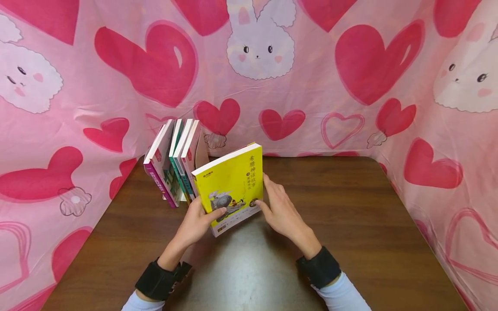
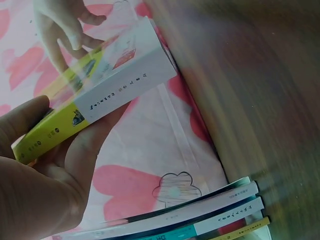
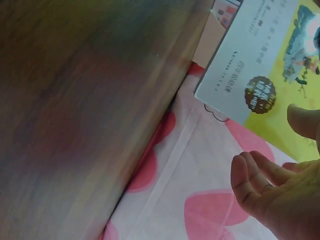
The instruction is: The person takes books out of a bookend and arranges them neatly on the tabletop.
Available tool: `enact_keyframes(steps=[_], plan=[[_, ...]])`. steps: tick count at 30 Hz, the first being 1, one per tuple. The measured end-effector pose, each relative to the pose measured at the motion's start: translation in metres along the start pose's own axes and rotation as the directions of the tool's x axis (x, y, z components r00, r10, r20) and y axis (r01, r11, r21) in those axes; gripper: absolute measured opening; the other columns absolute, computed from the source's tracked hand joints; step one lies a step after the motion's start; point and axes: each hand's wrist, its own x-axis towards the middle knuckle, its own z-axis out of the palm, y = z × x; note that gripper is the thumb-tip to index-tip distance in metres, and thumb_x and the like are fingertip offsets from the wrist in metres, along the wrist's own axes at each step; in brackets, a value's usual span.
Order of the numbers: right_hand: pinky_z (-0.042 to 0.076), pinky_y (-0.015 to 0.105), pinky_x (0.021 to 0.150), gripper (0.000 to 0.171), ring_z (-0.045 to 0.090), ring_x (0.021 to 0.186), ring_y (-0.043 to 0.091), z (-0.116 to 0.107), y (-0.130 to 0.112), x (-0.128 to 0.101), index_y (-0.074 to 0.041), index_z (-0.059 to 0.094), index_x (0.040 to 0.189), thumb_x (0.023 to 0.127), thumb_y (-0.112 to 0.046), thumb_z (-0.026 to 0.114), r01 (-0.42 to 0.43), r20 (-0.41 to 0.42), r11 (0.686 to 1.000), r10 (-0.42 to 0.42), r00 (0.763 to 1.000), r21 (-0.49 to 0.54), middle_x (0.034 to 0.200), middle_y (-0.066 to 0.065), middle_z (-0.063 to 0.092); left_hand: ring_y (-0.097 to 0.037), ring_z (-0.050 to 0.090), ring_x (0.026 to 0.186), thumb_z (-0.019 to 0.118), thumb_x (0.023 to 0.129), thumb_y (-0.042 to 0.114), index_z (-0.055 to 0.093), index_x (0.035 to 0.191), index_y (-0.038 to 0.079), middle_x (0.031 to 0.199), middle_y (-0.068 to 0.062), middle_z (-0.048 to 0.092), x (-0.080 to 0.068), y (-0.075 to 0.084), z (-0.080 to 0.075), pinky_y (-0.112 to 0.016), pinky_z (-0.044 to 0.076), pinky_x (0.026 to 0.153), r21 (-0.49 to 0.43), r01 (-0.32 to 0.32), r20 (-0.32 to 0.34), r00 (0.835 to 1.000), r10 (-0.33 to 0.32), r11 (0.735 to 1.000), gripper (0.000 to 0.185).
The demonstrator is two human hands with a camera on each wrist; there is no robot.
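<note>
Yellow book (image 1: 230, 185) with a white spine and cartoon cover art standing tilted on the table (image 1: 350, 216), left hand (image 1: 198, 222) gripping its lower corner, right hand (image 1: 282, 211) touching its right edge, fingers loose, row of books (image 1: 173, 164) leaning just behind.

Glossy paper book cover (image 1: 229, 181), seemingly smooth wooden table (image 1: 350, 207)

A dark brown wooden counter (image 1: 350, 224) is filling the lower part of the head view, its polished grain catching a soft sheen near the front. A pink cloth (image 1: 311, 86) printed with red hearts and white rabbit faces is hanging behind it and wrapping around both sides, enclosing the space.
</note>
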Motion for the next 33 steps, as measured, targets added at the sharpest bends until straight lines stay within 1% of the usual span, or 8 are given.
enact_keyframes(steps=[4, 8, 13, 18, 20, 24, 29, 33], plan=[[0.048, 0.05, 0.109, 0.107, 0.045, 0.132, 0.025, 0.001, 0.002, -0.001, -0.034, 0.001, 0.17, 0.097, -0.022, 0.079, -0.015, 0.014, 0.998, 0.014, 1.0, 0.056, 0.161, 0.003, 0.043, -0.035, 0.07, 0.117, 0.073, 0.098, 0.002, 0.054, 0.146, 0.015, 0.137, -0.012, 0.068, 0.0, 0.001, 0.001, -0.053, 0.058, 0.093, -0.036, -0.009, 0.026, 1.0, 0.01, 0.999, 0.054], [0.051, 0.047, 0.102, 0.113, 0.048, 0.125, 0.025, 0.002, 0.003, 0.0, -0.041, -0.005, 0.168, 0.096, -0.024, 0.08, -0.016, 0.031, 0.996, 0.014, 0.999, 0.087, 0.147, 0.005, 0.053, -0.034, 0.07, 0.117, 0.073, 0.098, 0.003, 0.054, 0.147, 0.015, 0.137, -0.012, 0.068, -0.001, 0.002, 0.003, -0.05, 0.058, 0.093, -0.072, -0.002, 0.039, 0.999, 0.005, 0.997, 0.054], [0.053, 0.047, 0.1, 0.116, 0.051, 0.12, 0.025, 0.002, 0.005, 0.0, -0.041, -0.004, 0.167, 0.092, -0.023, 0.083, -0.003, 0.027, 0.994, 0.0, 1.0, 0.105, 0.137, 0.004, 0.056, -0.036, 0.07, 0.116, 0.072, 0.098, 0.001, 0.053, 0.148, 0.013, 0.137, -0.014, 0.068, 0.0, 0.001, 0.004, -0.05, 0.058, 0.094, -0.083, -0.001, 0.049, 0.999, 0.005, 0.997, 0.055], [0.055, 0.046, 0.095, 0.116, 0.054, 0.114, 0.024, 0.002, 0.005, 0.0, -0.04, -0.007, 0.167, 0.094, -0.023, 0.081, -0.003, 0.015, 0.995, 0.002, 1.0, 0.1, 0.128, 0.002, 0.057, -0.036, 0.069, 0.118, 0.073, 0.097, 0.0, 0.049, 0.149, 0.017, 0.139, -0.012, 0.066, 0.002, -0.001, 0.007, -0.052, 0.058, 0.094, -0.088, 0.009, 0.04, 0.999, -0.005, 0.996, 0.059], [0.055, 0.045, 0.095, 0.114, 0.055, 0.112, 0.024, 0.003, 0.005, 0.0, -0.037, -0.008, 0.167, 0.095, -0.024, 0.079, -0.007, 0.011, 0.997, 0.006, 1.0, 0.082, 0.127, 0.004, 0.057, -0.035, 0.069, 0.12, 0.074, 0.096, 0.0, 0.047, 0.148, 0.019, 0.139, -0.01, 0.065, 0.003, -0.002, 0.008, -0.052, 0.058, 0.094, -0.096, 0.018, 0.033, 0.999, -0.015, 0.995, 0.061], [0.056, 0.042, 0.093, 0.112, 0.057, 0.108, 0.024, 0.004, 0.006, 0.0, -0.032, -0.01, 0.168, 0.097, -0.025, 0.076, -0.011, 0.0, 0.998, 0.011, 1.0, 0.055, 0.125, 0.006, 0.056, -0.036, 0.068, 0.12, 0.074, 0.096, -0.001, 0.044, 0.148, 0.019, 0.138, -0.011, 0.065, 0.004, -0.004, 0.009, -0.052, 0.057, 0.095, -0.106, 0.027, 0.028, 0.999, -0.024, 0.994, 0.063], [0.056, 0.04, 0.087, 0.114, 0.058, 0.104, 0.023, 0.005, 0.007, 0.0, -0.029, -0.009, 0.168, 0.096, -0.024, 0.078, -0.007, -0.017, 0.999, 0.007, 1.0, 0.031, 0.121, 0.006, 0.057, -0.036, 0.069, 0.119, 0.073, 0.096, -0.002, 0.044, 0.148, 0.018, 0.137, -0.013, 0.065, 0.007, -0.004, 0.01, -0.053, 0.057, 0.095, -0.105, 0.023, 0.018, 1.0, -0.022, 0.994, 0.063], [0.056, 0.041, 0.085, 0.114, 0.058, 0.103, 0.023, 0.005, 0.008, 0.0, -0.026, -0.007, 0.169, 0.095, -0.023, 0.08, -0.004, -0.023, 1.0, 0.004, 1.0, 0.018, 0.122, 0.008, 0.058, -0.036, 0.069, 0.118, 0.073, 0.096, -0.001, 0.044, 0.149, 0.018, 0.137, -0.014, 0.065, 0.009, -0.005, 0.011, -0.053, 0.057, 0.095, -0.112, 0.018, 0.023, 1.0, -0.015, 0.994, 0.063]])
